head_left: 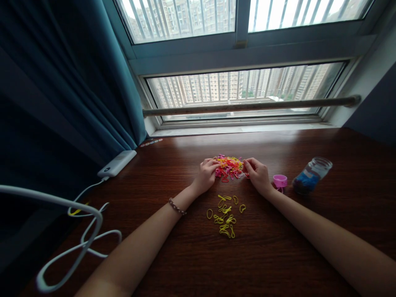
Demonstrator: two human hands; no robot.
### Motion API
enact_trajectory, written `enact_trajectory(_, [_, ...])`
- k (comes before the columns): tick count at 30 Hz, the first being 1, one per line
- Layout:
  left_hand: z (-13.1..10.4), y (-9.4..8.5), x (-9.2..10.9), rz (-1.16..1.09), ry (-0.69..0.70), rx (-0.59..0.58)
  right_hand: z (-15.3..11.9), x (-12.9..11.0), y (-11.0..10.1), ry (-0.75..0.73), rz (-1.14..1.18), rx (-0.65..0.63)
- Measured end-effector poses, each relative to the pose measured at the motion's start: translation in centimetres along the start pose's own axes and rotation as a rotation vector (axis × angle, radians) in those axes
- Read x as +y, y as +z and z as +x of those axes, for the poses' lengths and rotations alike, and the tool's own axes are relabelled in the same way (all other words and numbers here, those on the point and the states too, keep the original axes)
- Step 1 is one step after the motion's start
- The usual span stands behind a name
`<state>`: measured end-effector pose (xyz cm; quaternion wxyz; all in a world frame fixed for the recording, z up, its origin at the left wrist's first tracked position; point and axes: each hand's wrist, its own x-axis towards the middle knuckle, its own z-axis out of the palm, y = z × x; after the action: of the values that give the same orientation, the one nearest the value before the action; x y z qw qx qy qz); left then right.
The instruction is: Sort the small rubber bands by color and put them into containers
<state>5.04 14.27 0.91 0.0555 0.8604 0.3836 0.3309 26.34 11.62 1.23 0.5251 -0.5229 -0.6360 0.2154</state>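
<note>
A pile of small rubber bands (228, 168), mostly red, pink, orange and yellow, lies on the dark wooden table. My left hand (207, 176) is at the pile's left edge, with its fingers reaching onto the bands and no band plainly gripped. At the right edge, my right hand (257, 175) has its thumb and fingers drawn together in a pinch; whatever may be between the fingertips is too small to make out. Nearer to me, between my forearms, is a loose group of yellow rubber bands (227, 220), several of them overlapping.
Right of my right hand are a small pink cup-like piece (280, 180) and a tilted clear jar (312, 175) with blue on it. At left, a white power bank (117, 163) has a white cable (93, 239) looping over the table. A window and blue curtain (102, 82) stand behind.
</note>
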Motion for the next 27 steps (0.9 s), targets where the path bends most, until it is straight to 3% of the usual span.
enact_trajectory(4, [0.2,-0.1,-0.8,-0.244,-0.139,0.135,0.0,0.0,0.0,-0.004,0.017,0.018])
enact_trajectory(10, [0.2,0.3,-2.2,-0.552,-0.502,0.241,-0.1,-0.2,0.0,-0.004,0.010,-0.008])
enact_trajectory(14, [0.4,0.2,-2.1,-0.649,-0.526,0.285,-0.2,-0.4,0.0,-0.028,0.003,-0.034])
enact_trajectory(27, [0.5,-0.1,-2.3,-0.604,-0.567,0.358,-0.4,-0.4,0.0,-0.045,-0.002,-0.062])
